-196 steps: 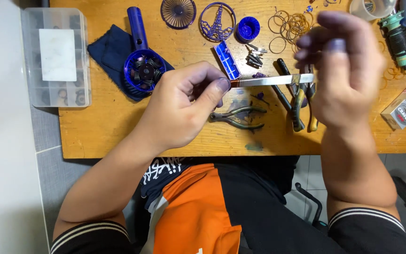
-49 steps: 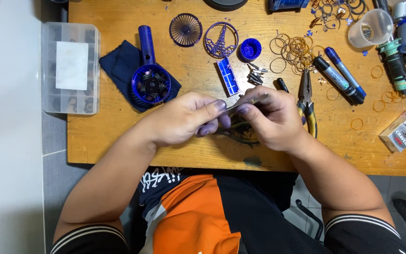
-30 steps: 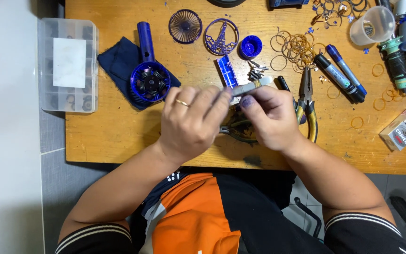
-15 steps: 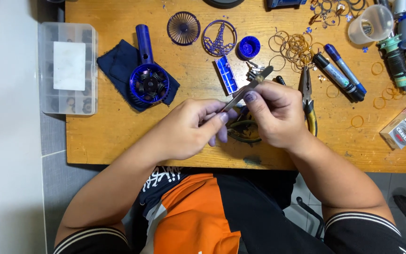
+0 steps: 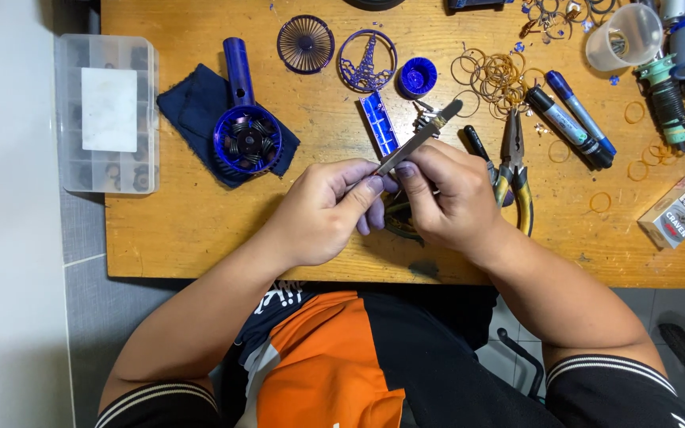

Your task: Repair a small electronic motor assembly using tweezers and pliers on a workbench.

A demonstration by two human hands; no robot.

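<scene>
Both hands meet over the middle of the wooden table [image 5: 200, 230]. My left hand [image 5: 323, 210] and my right hand [image 5: 449, 194] pinch a thin grey metal tool [image 5: 422, 136] between thumb and fingers; it slants up to the right, its dark tip near a small cluster of metal parts [image 5: 423, 119]. The fingertips of both hands look stained purple. A dark ring-shaped thing lies on the table, mostly hidden under my hands. A blue rectangular piece [image 5: 380, 123] lies just above my left hand.
A blue round fan body with a handle [image 5: 246, 131] rests on a dark cloth [image 5: 192, 107]. A clear parts box [image 5: 107, 113] stands at the left edge. Pliers [image 5: 513, 170], markers [image 5: 571, 119], rubber bands [image 5: 501, 71], a plastic cup [image 5: 624, 36] and a small carton [image 5: 679, 212] lie to the right.
Earlier the hands held the tool level and high to the right; they came down to the table's middle, and the tool now slants with its tip up to the right.
</scene>
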